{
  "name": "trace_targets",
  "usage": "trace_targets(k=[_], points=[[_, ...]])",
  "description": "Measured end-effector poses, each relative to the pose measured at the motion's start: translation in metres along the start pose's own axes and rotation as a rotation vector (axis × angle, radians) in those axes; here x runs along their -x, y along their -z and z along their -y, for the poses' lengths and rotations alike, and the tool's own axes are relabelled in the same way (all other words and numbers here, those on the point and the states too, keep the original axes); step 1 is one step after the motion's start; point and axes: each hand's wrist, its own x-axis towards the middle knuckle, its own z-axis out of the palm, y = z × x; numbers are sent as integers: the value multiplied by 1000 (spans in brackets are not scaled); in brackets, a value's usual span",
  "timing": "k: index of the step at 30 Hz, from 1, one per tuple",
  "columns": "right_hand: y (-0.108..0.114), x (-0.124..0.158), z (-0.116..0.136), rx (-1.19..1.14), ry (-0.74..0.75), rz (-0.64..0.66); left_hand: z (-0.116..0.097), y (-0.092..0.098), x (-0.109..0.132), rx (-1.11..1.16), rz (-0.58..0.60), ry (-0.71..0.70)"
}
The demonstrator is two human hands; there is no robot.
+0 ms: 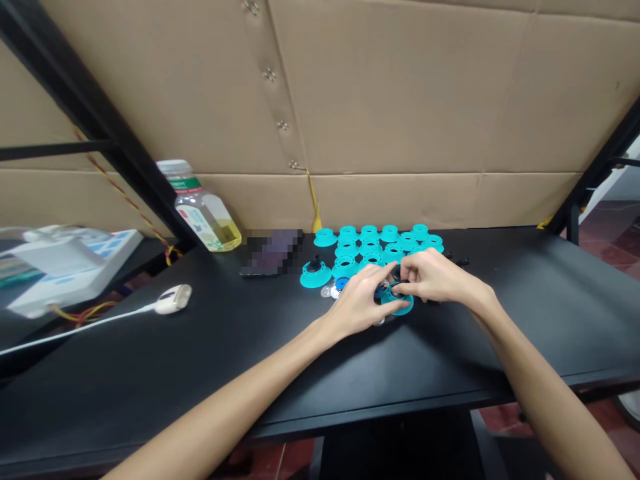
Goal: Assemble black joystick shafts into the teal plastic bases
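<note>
Hands: left hand (356,301) and right hand (436,277) met over the work, both curled and pinching one piece between their fingertips.
Held piece: teal flanged cup (400,307), gripped just above black tabletop (200,353).
Handling: it looked light and stiff, probably rigid plastic; its flange seemed the surest hold.
Nearby: matching cups (370,243) stood in rows beyond the hands.
Writing: plastic bottle (203,213) carried a green-banded label, its words unreadable.
</note>
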Motion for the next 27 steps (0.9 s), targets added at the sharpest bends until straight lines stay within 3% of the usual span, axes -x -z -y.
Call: trace_targets(k=[6,13,20,27], points=[[2,1,0,-73,14,35,2,3,1,84,126,-42],[-2,-1,1,-20,53,20,3,-3,2,-22,-25,-32],[-3,-1,-1,5,59,16,6,5,1,38,156,-76],[-2,-1,-2,-8,57,16,5,7,0,63,177,-74]])
